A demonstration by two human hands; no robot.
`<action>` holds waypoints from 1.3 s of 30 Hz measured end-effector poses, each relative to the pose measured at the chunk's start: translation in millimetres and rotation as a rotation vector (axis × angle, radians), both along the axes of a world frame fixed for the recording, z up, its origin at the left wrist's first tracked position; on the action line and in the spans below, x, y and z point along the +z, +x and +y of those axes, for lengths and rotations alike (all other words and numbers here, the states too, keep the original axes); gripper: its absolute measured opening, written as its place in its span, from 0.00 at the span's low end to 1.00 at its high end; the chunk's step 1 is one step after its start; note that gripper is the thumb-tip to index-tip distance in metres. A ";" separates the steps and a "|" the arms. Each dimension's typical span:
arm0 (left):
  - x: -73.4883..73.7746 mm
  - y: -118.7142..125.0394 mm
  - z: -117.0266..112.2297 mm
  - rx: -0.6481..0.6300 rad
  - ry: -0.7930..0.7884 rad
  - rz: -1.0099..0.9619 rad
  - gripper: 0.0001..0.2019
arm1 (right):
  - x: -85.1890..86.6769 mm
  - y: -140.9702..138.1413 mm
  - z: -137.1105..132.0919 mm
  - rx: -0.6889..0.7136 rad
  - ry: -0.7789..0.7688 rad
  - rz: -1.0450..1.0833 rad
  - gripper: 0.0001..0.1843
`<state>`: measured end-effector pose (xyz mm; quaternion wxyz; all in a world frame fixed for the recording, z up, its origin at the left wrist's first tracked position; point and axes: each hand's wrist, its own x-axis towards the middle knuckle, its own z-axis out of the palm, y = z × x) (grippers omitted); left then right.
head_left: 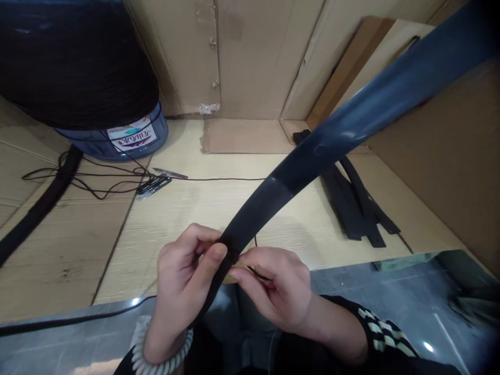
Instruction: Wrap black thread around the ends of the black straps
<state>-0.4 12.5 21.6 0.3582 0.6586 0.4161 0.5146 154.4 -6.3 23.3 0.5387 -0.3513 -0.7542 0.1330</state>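
Observation:
A long black strap (312, 151) arcs from the upper right down to the middle of the view. My left hand (183, 271) is closed on it, thumb pressed against its near edge. My right hand (273, 289) pinches the strap from the right, fingertips pressed together by a thin black thread (258, 273) that lies under them. Both hands meet just above the near edge of the wooden table (175, 224). A white coiled band sits round my left wrist.
A big spool of black thread (78, 67) stands at the back left, its thread (219, 179) trailing across the table past thread snips (154, 186). A pile of cut black straps (355, 203) lies at right. Cardboard (250, 57) walls the back and right.

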 end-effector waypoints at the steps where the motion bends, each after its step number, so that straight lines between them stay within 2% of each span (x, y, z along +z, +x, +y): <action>1: 0.2 0.7 -0.3 0.006 -0.003 -0.014 0.05 | 0.5 -0.8 0.6 0.003 0.013 0.022 0.06; 8: 2.4 7.0 -0.5 -0.052 -0.047 -0.144 0.07 | 1.2 0.5 4.2 0.022 0.070 0.060 0.07; 13: 1.7 16.3 -3.9 -0.093 -0.141 -0.321 0.10 | 4.7 1.9 7.0 0.033 0.099 0.051 0.06; 17: 4.1 27.1 -7.0 0.030 -0.146 -0.326 0.13 | 7.3 4.8 10.0 0.018 0.084 0.042 0.07; 20: 7.3 33.5 -6.7 0.166 -0.039 -0.201 0.13 | 8.1 5.7 12.1 -0.024 0.065 0.036 0.07; 25: 13.6 39.6 -6.2 0.260 0.106 -0.066 0.11 | 10.7 3.8 10.4 -0.025 -0.016 0.109 0.09; 31: 20.4 51.2 -6.4 0.267 0.076 -0.242 0.11 | 14.1 -0.9 4.9 -0.002 -0.235 0.286 0.10; 36: 21.2 56.8 -8.9 0.249 0.018 -0.282 0.09 | 11.5 -13.9 5.4 0.053 -0.292 0.514 0.08; 39: 22.6 58.7 -9.9 0.239 0.022 -0.329 0.09 | 8.2 -17.3 5.2 0.117 -0.323 0.544 0.06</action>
